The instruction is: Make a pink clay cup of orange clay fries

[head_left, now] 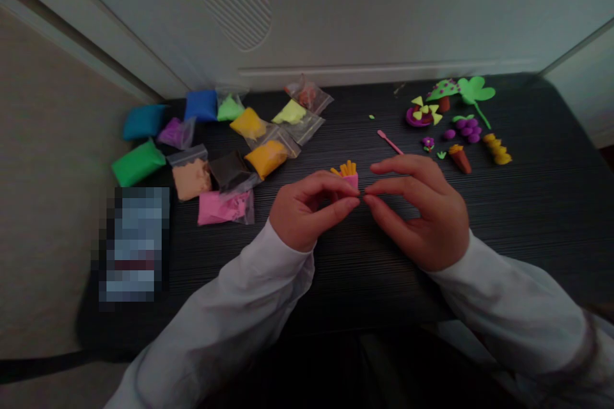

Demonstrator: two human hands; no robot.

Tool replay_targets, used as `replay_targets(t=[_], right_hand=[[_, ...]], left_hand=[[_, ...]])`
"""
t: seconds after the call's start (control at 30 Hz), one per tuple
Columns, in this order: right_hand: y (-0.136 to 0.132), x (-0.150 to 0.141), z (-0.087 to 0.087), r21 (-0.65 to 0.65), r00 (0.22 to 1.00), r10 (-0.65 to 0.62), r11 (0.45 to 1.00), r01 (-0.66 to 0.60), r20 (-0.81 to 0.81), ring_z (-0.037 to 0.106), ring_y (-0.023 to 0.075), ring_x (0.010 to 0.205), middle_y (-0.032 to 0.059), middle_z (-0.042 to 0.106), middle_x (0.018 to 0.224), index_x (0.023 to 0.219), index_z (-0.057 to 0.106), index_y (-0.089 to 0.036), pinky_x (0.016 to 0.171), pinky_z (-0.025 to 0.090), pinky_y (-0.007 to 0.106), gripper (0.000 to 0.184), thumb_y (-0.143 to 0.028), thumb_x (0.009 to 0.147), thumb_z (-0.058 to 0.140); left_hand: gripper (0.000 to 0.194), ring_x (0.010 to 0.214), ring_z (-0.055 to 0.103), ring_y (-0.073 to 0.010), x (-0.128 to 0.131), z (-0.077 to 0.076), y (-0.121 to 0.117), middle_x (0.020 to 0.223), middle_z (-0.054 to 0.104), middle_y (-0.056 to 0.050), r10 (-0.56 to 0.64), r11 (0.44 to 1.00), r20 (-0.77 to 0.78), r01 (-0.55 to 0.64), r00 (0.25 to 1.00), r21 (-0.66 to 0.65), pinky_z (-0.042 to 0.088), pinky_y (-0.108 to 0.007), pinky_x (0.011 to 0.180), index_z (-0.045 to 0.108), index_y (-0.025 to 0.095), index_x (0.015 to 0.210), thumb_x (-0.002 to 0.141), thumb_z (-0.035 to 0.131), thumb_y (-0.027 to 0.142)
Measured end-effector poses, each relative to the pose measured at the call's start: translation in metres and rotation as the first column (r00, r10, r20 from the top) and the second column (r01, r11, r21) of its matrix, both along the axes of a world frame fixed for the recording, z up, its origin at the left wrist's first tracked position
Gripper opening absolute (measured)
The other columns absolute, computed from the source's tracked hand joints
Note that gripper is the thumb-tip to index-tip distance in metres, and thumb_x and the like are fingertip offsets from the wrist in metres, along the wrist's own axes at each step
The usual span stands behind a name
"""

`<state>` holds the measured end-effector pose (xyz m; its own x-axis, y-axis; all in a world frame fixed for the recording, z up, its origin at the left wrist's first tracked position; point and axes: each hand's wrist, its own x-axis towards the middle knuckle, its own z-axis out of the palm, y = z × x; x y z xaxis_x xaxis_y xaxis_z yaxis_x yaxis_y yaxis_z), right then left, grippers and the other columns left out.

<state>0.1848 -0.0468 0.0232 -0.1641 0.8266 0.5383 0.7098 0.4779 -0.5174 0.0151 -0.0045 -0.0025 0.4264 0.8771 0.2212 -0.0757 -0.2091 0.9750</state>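
Observation:
My left hand (307,211) is closed in a pinch, thumb against fingertips, over the middle of the dark table. Facing it, my right hand (426,214) pinches thumb and index finger together, its other fingers reaching forward. The two pinches almost meet; anything between them is too small to make out. Just behind the left fingertips stands a small clay model of French fries (352,180), orange-yellow sticks in a pink box, partly covered by that hand. A pink modelling tool (389,142) lies beyond the right hand's fingers, near a tiny green-yellow clay piece (371,117).
Bags of coloured clay (139,163) spread across the left of the black table (345,294). A pixelated object (137,243) lies at the front left. Finished clay models, including purple grapes (469,130) and a green flower (474,89), sit at the back right, before a white panel (407,25).

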Motion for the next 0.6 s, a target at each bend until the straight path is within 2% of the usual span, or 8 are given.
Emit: replay_targets(t=[0.3, 0.6], right_hand=[[-0.0003, 0.0002, -0.0021, 0.042, 0.999, -0.012, 0.999, 0.010, 0.042, 0.054, 0.0209, 0.095, 0.0045, 0.062, 0.099, 0.086, 0.060, -0.024, 0.082, 0.043, 0.040, 0.016, -0.018, 0.072, 0.059], [0.0002, 0.0019, -0.0054, 0.092, 0.995, 0.004, 0.996, -0.013, 0.097, 0.054, 0.0213, 0.096, 0.0025, 0.062, 0.100, 0.088, 0.059, -0.026, 0.083, 0.041, 0.042, 0.017, -0.019, 0.073, 0.059]], left_hand=[[0.015, 0.075, 0.056, -0.0125, -0.0005, 0.0011, -0.0005, 0.077, 0.061, -0.001, 0.007, 0.997, -0.028, -0.005, 1.000, 0.072, 0.043, -0.026, 0.069, 0.064, 0.019, 0.081, 0.067, 0.064, 0.014], [0.013, 0.074, 0.057, -0.0125, 0.0000, 0.0021, 0.0000, 0.077, 0.062, -0.002, 0.008, 0.998, -0.037, -0.006, 0.999, 0.060, 0.043, -0.026, 0.069, 0.065, 0.019, 0.079, 0.067, 0.064, 0.016]])
